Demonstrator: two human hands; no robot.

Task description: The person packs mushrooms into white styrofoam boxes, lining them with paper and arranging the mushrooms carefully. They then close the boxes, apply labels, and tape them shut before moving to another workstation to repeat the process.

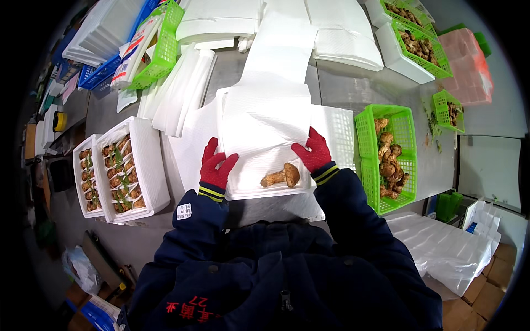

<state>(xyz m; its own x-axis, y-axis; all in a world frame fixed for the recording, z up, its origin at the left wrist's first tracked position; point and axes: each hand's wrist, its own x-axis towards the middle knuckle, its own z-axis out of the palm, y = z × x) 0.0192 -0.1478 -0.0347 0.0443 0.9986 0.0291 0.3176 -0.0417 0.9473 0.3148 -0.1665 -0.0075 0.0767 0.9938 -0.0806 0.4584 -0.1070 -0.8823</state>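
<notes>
A brown mushroom with a thick stem (291, 175) lies on its side on white paper in the near right part of a white foam box (248, 195). A sheet of white paper (265, 120) covers the far part of the box, with a crease near the mushroom. My left hand (216, 165), in a red glove, is at the box's left edge, fingers spread, thumb at the paper. My right hand (313, 152), gloved in red too, has its thumb and fingers at the paper's right edge; whether it pinches the paper I cannot tell.
Right of the box stands a green plastic basket (360, 165) of mushrooms. Two foam boxes (155, 173) at the left hold rows of mushrooms with green sprigs. Paper stacks (348, 49) and another green basket (169, 45) lie beyond. Smaller mushroom baskets (445, 68) are at the far right.
</notes>
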